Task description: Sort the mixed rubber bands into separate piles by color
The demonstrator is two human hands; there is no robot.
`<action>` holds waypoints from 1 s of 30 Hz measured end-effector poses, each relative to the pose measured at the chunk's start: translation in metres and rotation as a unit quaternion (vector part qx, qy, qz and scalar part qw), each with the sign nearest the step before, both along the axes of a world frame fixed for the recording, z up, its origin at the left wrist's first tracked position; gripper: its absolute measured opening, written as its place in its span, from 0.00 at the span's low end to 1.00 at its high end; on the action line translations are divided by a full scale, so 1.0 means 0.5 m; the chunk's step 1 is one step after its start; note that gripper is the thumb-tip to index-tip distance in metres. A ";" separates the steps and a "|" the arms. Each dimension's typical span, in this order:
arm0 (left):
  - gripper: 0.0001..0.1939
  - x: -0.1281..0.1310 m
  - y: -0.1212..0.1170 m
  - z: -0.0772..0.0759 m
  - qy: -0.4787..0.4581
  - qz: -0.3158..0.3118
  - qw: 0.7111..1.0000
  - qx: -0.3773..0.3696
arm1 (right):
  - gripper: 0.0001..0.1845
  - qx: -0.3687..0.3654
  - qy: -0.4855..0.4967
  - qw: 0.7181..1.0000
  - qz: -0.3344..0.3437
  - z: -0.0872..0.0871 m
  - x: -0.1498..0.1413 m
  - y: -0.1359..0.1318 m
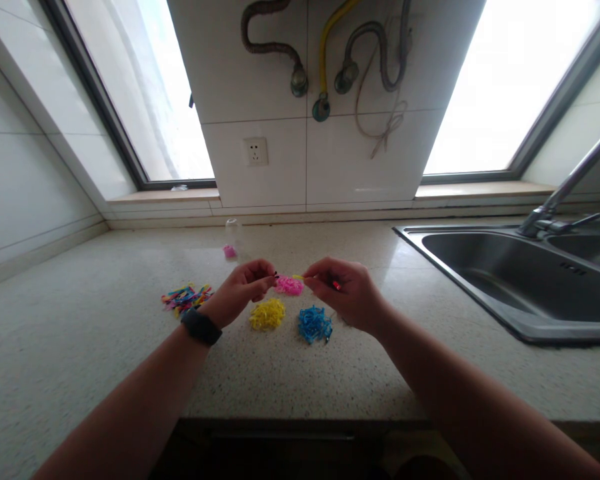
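Note:
Above the counter, my left hand point(247, 285) is closed in a pinch, with a tiny dark bit at its fingertips that I cannot make out. My right hand point(347, 292) pinches a thin yellow band point(298, 277), and something small and red point(336, 285) shows among its fingers. Between and just beyond the fingertips lies a pile of pink bands point(290, 286). Nearer to me are a yellow pile point(267, 314) and a blue pile point(315, 325) of similar small bands. Left of my left wrist sits a mixed-colour heap point(186, 298), partly hidden by that hand.
A clear container point(233, 231) with something pink point(229, 251) at its near end lies behind the piles. On the right are a steel sink point(460, 280) and its faucet point(545, 217). The tiled wall point(260, 190) bounds the counter point(260, 380) at the back.

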State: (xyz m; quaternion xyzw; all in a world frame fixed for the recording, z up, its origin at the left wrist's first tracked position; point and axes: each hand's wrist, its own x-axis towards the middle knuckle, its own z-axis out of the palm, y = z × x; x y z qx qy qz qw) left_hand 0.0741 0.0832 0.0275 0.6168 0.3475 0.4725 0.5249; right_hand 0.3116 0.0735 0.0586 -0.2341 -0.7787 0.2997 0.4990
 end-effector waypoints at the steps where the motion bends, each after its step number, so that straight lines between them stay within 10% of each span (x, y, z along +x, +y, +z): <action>1: 0.12 0.000 0.000 -0.001 -0.001 -0.001 1.000 0.001 | 0.06 -0.002 0.001 1.000 0.001 0.000 0.000 0.000; 30: 0.11 -0.006 0.006 -0.009 -0.001 -0.006 1.000 -0.001 | 0.14 -0.283 0.211 0.929 0.109 -0.004 -0.014 0.014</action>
